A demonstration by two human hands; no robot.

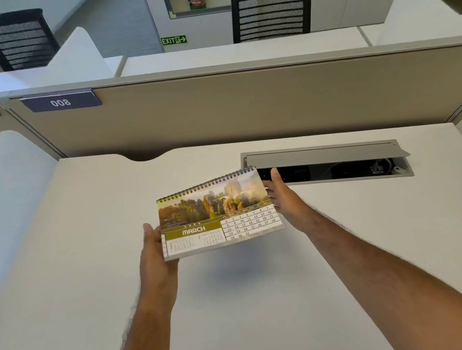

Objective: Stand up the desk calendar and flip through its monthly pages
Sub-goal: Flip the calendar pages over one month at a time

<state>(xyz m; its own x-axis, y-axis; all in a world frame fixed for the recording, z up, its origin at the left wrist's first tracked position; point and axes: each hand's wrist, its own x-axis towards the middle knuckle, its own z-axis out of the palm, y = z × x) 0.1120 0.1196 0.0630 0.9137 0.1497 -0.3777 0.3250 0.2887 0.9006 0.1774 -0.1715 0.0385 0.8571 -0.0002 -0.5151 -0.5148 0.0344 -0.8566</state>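
- The desk calendar (218, 213) is held in the air above the middle of the tabletop (85, 260), clear of the surface; its shadow falls on the white top just below it, toward the near edge.
- The left hand (155, 248) grips the calendar's lower left corner, palm against the side edge, fingers apparently tucked beneath the stack of pages.
- The right hand (284, 196) lies along the right edge with the thumb raised beside the upper right corner; whether its fingers close behind the card is hidden, so it may only be steadying.
- The March page faces the camera, spiral binding (206, 183) along the far top edge, the whole thing tilted down to the right.
- The page edges look stacked flat at the bottom, so the easel base seems not yet spread; this is a judgement, as the back is out of sight.
- To stand it well: level it, pull the front and back boards apart at the bottom, and set both lower edges down together on bare tabletop.
- Keep it toward the near edge, away from the open cable tray (326, 165) by the far right corner.
- Then one hand should pin the base while the other lifts each page over the spiral.
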